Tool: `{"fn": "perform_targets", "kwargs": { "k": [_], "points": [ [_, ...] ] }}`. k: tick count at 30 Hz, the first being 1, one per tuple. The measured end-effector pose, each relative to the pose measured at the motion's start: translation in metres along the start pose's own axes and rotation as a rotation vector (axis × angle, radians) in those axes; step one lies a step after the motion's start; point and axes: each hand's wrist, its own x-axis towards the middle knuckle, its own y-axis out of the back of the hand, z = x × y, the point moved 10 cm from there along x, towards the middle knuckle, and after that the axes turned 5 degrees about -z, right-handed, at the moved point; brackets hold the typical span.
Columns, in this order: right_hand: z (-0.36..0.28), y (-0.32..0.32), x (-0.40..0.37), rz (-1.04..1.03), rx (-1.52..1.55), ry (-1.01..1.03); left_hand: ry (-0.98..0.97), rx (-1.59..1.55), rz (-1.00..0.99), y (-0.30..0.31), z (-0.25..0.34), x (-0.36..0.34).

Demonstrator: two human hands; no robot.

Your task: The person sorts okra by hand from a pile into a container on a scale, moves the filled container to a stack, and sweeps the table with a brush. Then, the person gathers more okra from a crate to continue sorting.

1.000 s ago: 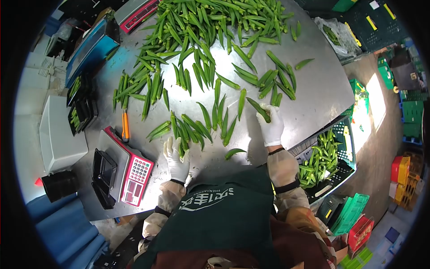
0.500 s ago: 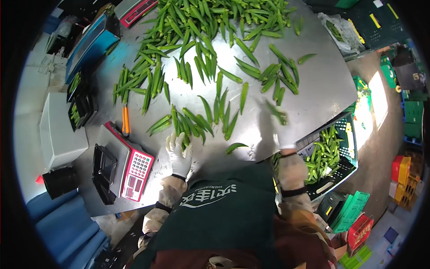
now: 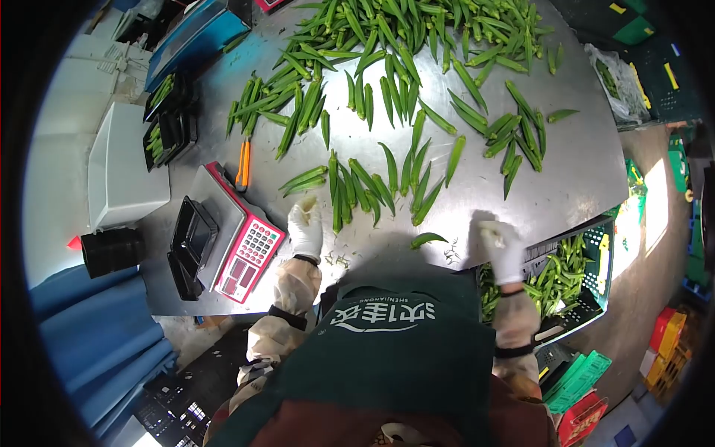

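My left hand (image 3: pixel 305 229), in a white glove, is low over the metal table, left of a loose row of green okra (image 3: pixel 361 186). Its fingers are loosely bent and apart, and no okra shows in them. At the table's front edge, beside the crate, my right hand (image 3: pixel 502 249) wears a white glove too. Its fingers are half curled with a gap between them, holding nothing visible. A single okra pod (image 3: pixel 427 240) lies between the hands. Beyond the right hand is a small okra group (image 3: pixel 521 130).
A large okra heap (image 3: pixel 417 30) covers the table's far side. To the left are a red scale (image 3: pixel 249 257) with black trays (image 3: pixel 195 235) on it and an orange-handled knife (image 3: pixel 243 164). A dark green crate (image 3: pixel 605 261) holding okra stands at the right edge.
The view has shifted, so the table appears further right and higher. My right hand has drawn back toward the front edge; the pod near it now lies by the right-hand group. The left fingers curl more.
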Motion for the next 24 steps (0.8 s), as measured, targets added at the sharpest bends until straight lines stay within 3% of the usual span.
{"fn": "perform_targets", "kwargs": {
  "k": [2, 5, 8, 14, 16, 18, 19, 24],
  "points": [
    [-0.041, -0.041, 0.014, -0.002, -0.016, 0.211, -0.039, 0.143, -0.022, -0.014, 0.003, -0.01],
    [-0.067, -0.086, 0.051, -0.075, 0.063, 0.166, 0.084, 0.02, -0.088, -0.025, 0.006, -0.031],
    [-0.087, -0.136, 0.091, -0.136, 0.025, 0.204, 0.0, 0.197, -0.031, -0.011, -0.028, -0.042],
    [-0.075, -0.197, 0.126, -0.397, -0.427, -0.132, 0.055, 0.043, -0.006, 0.003, -0.03, -0.045],
    [-0.073, -0.191, 0.133, -0.322, -0.119, -0.029, 0.05, 0.035, 0.004, 0.006, -0.028, -0.043],
    [-0.055, -0.201, 0.12, -0.487, 0.695, -0.296, 0.031, 0.077, 0.014, 0.007, -0.027, -0.042],
    [-0.065, -0.183, 0.112, -0.531, 0.792, -0.427, 0.036, 0.081, 0.008, 0.006, -0.028, -0.042],
    [-0.047, -0.159, 0.075, -0.76, 1.117, -0.512, 0.053, 0.036, -0.046, -0.006, -0.025, -0.03]
  ]
}}
